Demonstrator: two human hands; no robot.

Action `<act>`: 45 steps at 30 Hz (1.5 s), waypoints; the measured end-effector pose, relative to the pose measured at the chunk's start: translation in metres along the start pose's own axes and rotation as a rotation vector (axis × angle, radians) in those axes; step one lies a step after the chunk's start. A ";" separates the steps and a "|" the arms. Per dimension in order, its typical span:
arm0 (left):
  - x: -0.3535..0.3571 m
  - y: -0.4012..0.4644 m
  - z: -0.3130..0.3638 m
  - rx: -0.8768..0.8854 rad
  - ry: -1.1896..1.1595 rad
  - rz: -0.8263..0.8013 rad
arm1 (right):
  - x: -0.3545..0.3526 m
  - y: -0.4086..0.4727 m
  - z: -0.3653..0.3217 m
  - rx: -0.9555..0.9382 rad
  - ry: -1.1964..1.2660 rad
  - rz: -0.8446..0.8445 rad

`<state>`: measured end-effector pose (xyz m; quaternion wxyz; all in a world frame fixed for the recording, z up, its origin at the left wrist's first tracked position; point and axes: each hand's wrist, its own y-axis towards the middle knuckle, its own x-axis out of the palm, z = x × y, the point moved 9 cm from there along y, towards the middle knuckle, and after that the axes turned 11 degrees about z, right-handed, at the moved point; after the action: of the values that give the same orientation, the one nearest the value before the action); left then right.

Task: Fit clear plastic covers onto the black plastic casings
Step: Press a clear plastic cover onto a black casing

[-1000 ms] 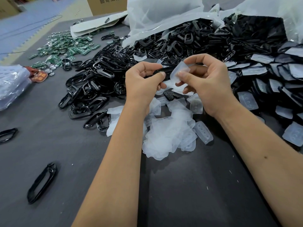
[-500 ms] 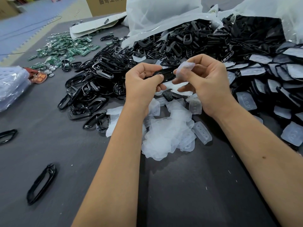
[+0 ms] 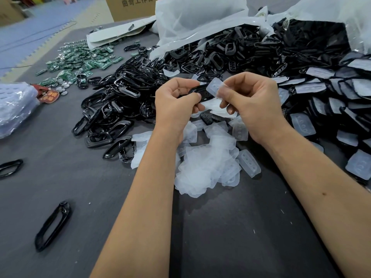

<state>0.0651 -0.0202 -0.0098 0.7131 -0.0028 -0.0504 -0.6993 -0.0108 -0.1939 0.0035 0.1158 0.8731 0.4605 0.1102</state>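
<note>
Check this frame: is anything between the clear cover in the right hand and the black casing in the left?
Nothing visible. The right hand pinches the clear cover right at the end of the black casing that the left hand grips; only the holding fingers overlap it.

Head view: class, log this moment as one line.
left hand: grips black plastic casing | right hand: pinches clear plastic cover | unfitted
</note>
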 end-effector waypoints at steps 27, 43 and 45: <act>0.021 -0.011 0.003 -0.004 -0.101 -0.157 | -0.015 0.002 0.006 0.070 -0.072 0.163; 0.024 -0.016 0.006 0.053 -0.060 -0.171 | -0.017 0.000 0.011 0.121 -0.054 0.220; 0.023 -0.016 0.006 0.061 -0.052 -0.171 | -0.016 0.000 0.010 0.119 -0.049 0.212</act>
<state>0.0490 -0.0433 -0.0028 0.6490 0.0051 -0.0900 -0.7554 -0.0164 -0.2087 -0.0076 0.0626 0.9246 0.3686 0.0726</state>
